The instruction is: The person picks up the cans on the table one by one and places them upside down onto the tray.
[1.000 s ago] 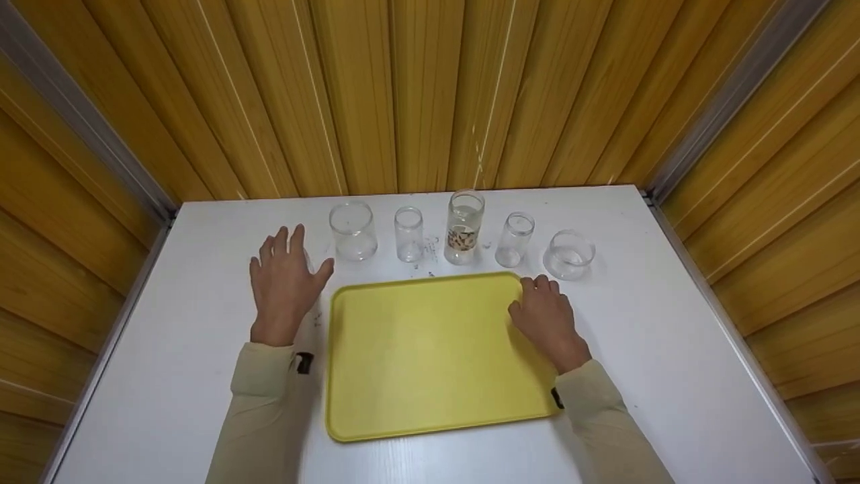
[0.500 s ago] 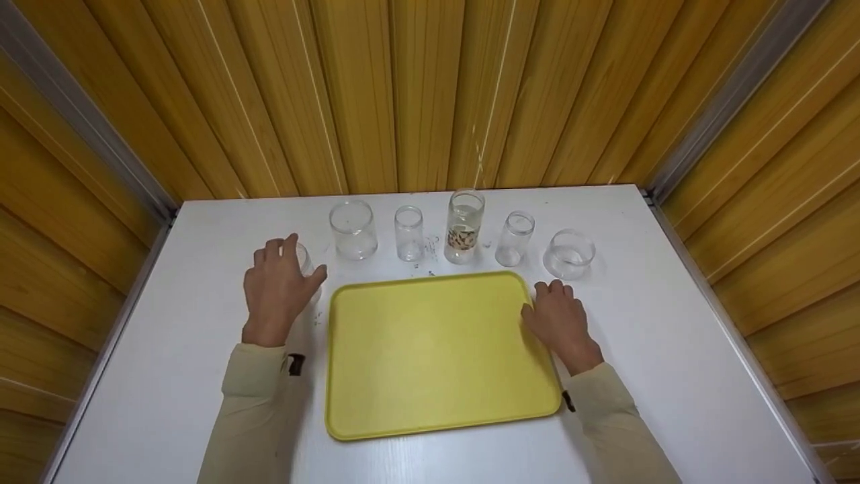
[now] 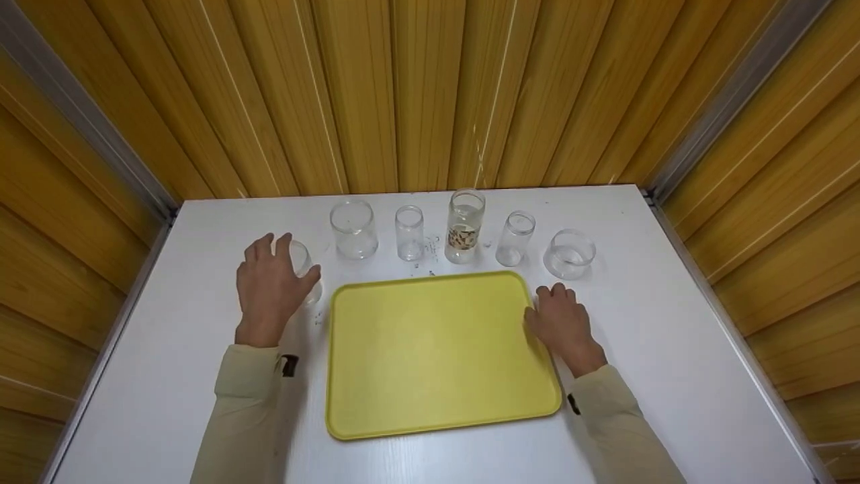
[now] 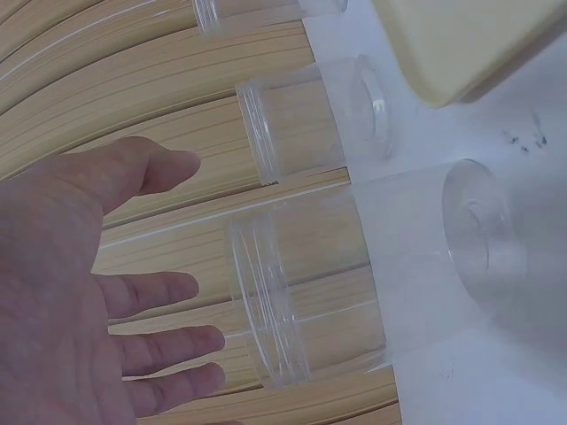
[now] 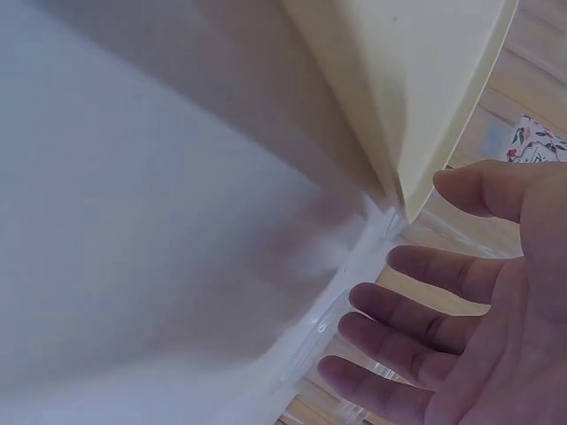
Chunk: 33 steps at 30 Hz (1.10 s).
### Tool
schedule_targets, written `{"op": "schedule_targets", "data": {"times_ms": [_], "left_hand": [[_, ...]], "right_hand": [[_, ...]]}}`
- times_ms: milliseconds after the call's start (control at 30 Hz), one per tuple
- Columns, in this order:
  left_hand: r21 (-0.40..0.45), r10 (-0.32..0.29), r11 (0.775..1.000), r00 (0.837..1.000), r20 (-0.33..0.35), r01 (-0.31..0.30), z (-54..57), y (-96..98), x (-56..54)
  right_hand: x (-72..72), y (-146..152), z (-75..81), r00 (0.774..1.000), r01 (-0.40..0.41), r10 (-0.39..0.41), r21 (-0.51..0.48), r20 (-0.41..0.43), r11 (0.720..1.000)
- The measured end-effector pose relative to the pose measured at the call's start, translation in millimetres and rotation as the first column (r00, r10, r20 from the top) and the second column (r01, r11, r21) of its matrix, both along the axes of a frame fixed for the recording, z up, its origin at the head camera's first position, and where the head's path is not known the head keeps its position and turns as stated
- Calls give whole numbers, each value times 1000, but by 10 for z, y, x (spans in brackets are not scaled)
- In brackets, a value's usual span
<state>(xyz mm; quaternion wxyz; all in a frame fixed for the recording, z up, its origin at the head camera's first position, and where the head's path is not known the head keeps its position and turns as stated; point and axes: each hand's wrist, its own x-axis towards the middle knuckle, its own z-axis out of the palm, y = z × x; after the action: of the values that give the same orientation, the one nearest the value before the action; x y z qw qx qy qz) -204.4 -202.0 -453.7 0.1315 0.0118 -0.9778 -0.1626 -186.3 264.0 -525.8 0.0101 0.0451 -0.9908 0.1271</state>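
Observation:
A clear jar (image 3: 310, 282) stands left of the yellow tray (image 3: 443, 356), partly hidden by my left hand (image 3: 270, 286). In the left wrist view that hand (image 4: 115, 292) has its fingers extended toward the rim of the upright jar (image 4: 310, 292), with a gap between. My right hand (image 3: 563, 329) is at the right edge of the tray, overlapping it in the head view. Its fingers (image 5: 434, 266) are loosely straight in the right wrist view, the thumb close to the tray's corner (image 5: 425, 168). Neither hand holds anything.
Behind the tray stand a wide clear jar (image 3: 354, 232), a slim jar (image 3: 410, 235), a tall jar with a patterned band (image 3: 463, 235), another slim jar (image 3: 515, 240) and a low round one (image 3: 569, 255). Ribbed wood-look walls (image 3: 423, 94) enclose the white table (image 3: 672, 336).
My left hand has shifted left and a little nearer, showing more of the jar beside it. My right hand has slid right and slightly toward me, from over the tray to its edge.

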Motion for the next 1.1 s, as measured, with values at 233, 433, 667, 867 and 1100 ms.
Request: {"op": "schedule_targets", "data": {"times_ms": [233,433,667,867,1100], "left_hand": [[-3,-5,1000,1000,25,5,3,-32,-19],[-4,6,1000,999,50,-6,-29,-56,-27],[-16,5,1000,999,45,-4,-51,-88,-31],[8,10,1000,995,95,-10,-78,-113,-13],[33,-2,999,994,107,-1,-91,-131,-13]], "right_hand": [[32,40,-43,1000,-23,23,4,6,1000],[54,57,-81,999,-42,42,-4,-11,999],[45,69,-120,998,-45,47,-43,40,998],[34,74,-133,998,-47,49,-35,44,998],[45,64,-121,998,-46,47,-23,43,999]]}}
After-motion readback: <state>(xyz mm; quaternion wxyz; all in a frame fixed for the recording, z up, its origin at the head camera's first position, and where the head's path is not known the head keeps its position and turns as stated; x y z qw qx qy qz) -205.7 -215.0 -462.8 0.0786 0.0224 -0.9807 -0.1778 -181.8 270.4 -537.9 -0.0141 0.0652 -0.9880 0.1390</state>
